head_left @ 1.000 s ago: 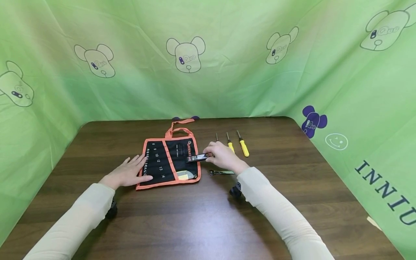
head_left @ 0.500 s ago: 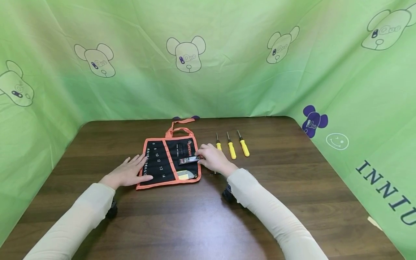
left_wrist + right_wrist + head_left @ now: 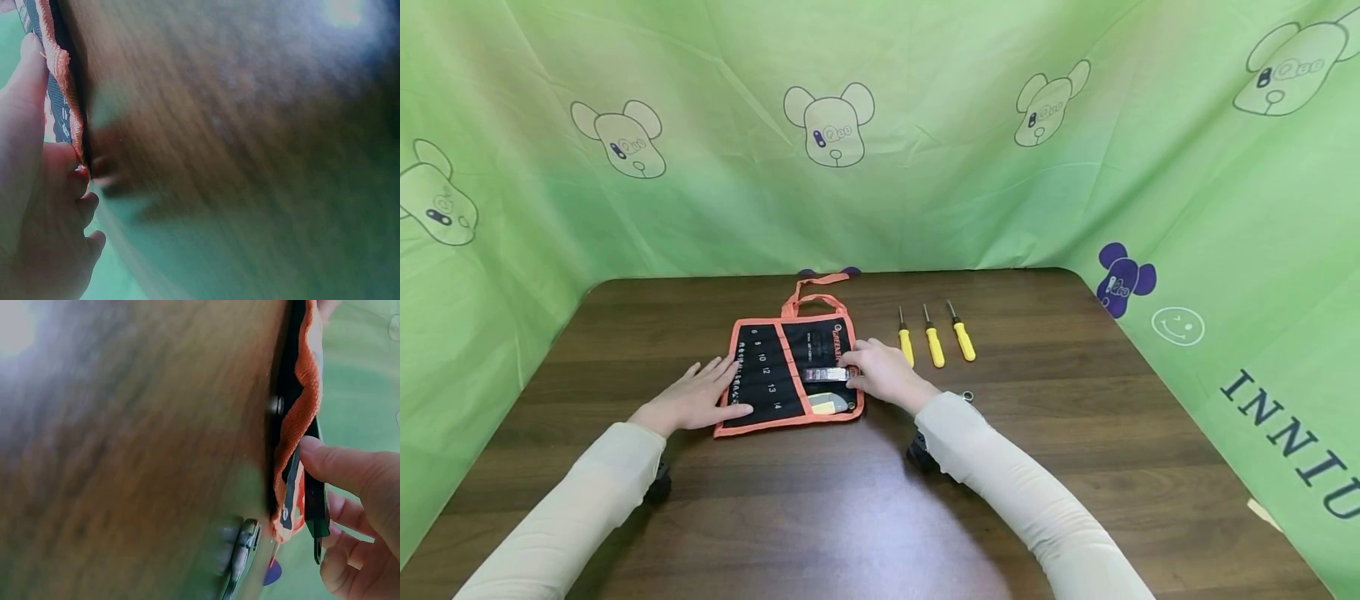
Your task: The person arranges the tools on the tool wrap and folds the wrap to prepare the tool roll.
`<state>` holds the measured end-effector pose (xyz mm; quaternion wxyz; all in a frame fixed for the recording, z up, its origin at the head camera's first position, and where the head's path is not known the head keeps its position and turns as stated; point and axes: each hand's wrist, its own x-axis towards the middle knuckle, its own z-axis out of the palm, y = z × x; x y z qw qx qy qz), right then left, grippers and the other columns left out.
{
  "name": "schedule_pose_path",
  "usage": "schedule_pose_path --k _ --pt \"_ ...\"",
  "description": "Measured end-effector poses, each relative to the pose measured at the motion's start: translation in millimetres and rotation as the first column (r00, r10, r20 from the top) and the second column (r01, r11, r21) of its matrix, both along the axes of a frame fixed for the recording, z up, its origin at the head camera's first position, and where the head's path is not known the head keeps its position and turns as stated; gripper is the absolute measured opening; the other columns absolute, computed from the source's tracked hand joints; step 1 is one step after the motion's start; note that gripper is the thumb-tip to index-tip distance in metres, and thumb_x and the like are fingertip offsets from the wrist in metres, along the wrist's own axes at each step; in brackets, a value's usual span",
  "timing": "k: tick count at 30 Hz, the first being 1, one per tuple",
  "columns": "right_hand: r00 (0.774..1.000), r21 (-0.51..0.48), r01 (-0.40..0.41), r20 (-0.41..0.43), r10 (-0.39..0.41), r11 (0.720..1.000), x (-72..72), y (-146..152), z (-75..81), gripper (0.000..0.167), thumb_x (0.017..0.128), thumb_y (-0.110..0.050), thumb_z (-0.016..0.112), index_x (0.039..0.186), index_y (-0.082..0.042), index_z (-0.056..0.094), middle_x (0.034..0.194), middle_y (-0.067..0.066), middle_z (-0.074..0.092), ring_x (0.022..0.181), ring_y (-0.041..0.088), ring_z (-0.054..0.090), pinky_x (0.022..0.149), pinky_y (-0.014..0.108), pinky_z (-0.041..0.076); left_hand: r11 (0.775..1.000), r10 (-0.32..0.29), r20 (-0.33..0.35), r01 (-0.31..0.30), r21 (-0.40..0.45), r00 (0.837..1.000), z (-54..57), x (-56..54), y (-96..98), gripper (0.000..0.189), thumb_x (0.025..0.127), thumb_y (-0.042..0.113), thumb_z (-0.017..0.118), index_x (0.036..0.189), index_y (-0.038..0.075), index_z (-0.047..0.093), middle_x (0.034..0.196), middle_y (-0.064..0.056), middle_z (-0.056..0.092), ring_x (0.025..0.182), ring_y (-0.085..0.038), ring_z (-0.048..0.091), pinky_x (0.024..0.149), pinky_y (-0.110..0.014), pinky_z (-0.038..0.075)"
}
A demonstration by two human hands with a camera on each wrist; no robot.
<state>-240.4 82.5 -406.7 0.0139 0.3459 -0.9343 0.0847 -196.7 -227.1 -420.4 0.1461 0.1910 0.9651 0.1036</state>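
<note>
A black tool pouch [image 3: 790,392] with orange edging lies on the table. My left hand [image 3: 696,396] rests flat on its left edge, fingers spread; the left wrist view shows the thumb and fingers along the orange trim. My right hand [image 3: 883,371] pinches a flat black case [image 3: 825,375] with a printed label, lying across the pouch's right part. In the right wrist view the thumb presses one face of the black case [image 3: 317,512], with fingers behind it. A small loop sticks out at its end. A grey-and-yellow tool [image 3: 827,405] sits in the pouch just below.
Three yellow-handled screwdrivers, the middle one [image 3: 934,346] among them, lie right of the pouch. A wrench [image 3: 240,556] lies beneath my right forearm, its ring end [image 3: 967,397] showing past the sleeve. Orange straps [image 3: 805,292] trail behind the pouch. Green cloth [image 3: 880,208] encloses the table.
My right hand has moved left over the pouch with the black case, uncovering the screwdriver handles and coming over the wrench. The left hand has stayed in place.
</note>
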Motion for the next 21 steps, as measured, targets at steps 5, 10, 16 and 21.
schedule_pose_path --k 5,10,16,21 --pt "0.998 0.019 -0.024 0.065 0.023 1.000 -0.7 0.7 0.4 0.030 0.081 -0.028 0.072 0.109 -0.020 0.068 0.105 -0.001 0.060 0.093 0.018 0.054 0.068 0.035 0.047 1.000 -0.004 0.000 0.004 -0.003 1.000 1.1 0.0 1.0 0.096 0.085 0.067 0.042 0.141 -0.008 0.023 0.148 -0.026 0.015 0.134 -0.041 0.012 0.105 -0.056 0.008" --pt "0.992 0.020 -0.040 0.119 0.038 0.999 -3.4 1.4 1.7 0.031 0.082 -0.028 0.071 0.111 -0.018 0.068 0.109 -0.001 0.060 0.099 0.018 0.054 0.074 0.037 0.046 1.000 -0.004 0.003 0.004 0.001 1.000 2.1 0.1 1.8 0.095 0.085 0.065 0.043 0.141 -0.008 0.023 0.147 -0.026 0.015 0.134 -0.041 0.012 0.105 -0.057 0.008" --pt "0.989 0.009 -0.051 0.142 0.050 0.999 -5.9 0.8 3.1 0.030 0.083 -0.027 0.070 0.111 -0.017 0.068 0.107 0.000 0.060 0.097 0.017 0.053 0.077 0.035 0.046 1.000 -0.003 0.006 0.003 -0.003 1.000 1.5 0.2 1.3 0.095 0.085 0.066 0.042 0.142 -0.008 0.022 0.148 -0.026 0.014 0.134 -0.041 0.012 0.105 -0.057 0.007" --pt "0.986 -0.001 -0.051 0.156 0.051 0.999 -7.4 0.3 2.7 0.029 0.083 -0.026 0.070 0.110 -0.017 0.069 0.107 0.000 0.060 0.098 0.016 0.053 0.079 0.035 0.046 1.000 0.000 0.011 0.000 -0.003 1.000 1.0 0.8 1.2 0.096 0.085 0.066 0.042 0.142 -0.008 0.022 0.148 -0.026 0.014 0.134 -0.041 0.012 0.105 -0.057 0.007"
